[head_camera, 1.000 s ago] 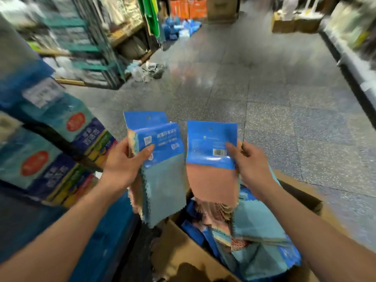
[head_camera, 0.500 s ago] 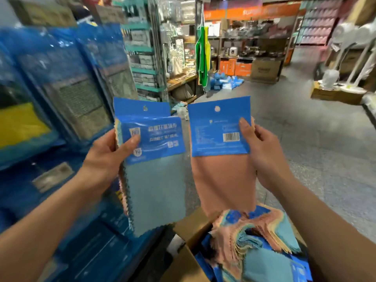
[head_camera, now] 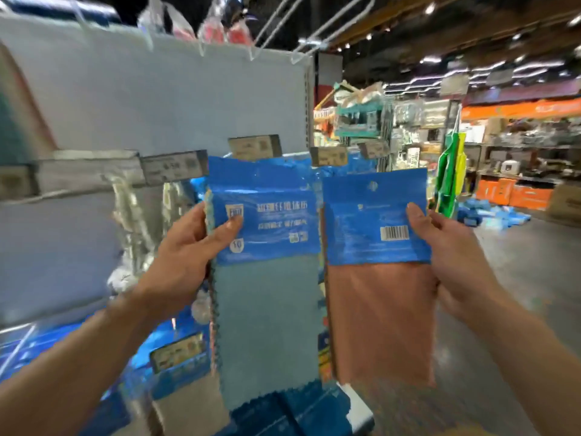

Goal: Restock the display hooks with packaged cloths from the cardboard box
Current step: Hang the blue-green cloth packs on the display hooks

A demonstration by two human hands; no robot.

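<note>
Head view: I counted one teal pack (head_camera: 267,294), gripped by the left hand (head_camera: 182,262). The right hand (head_camera: 452,256) gripped one pink pack (head_camera: 377,309).

Both cloth packs (head_camera: 267,278) have risen from the box to the white display panel (head_camera: 157,99) (view tilted up)

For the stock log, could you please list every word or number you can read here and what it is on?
"10": circled, on the blue header of the teal cloth pack in the left hand.
White print beside it: too blurred to read.
Barcode on the pink cloth pack in the right hand: digits unreadable.
Shelf price tags: blurred.
</note>
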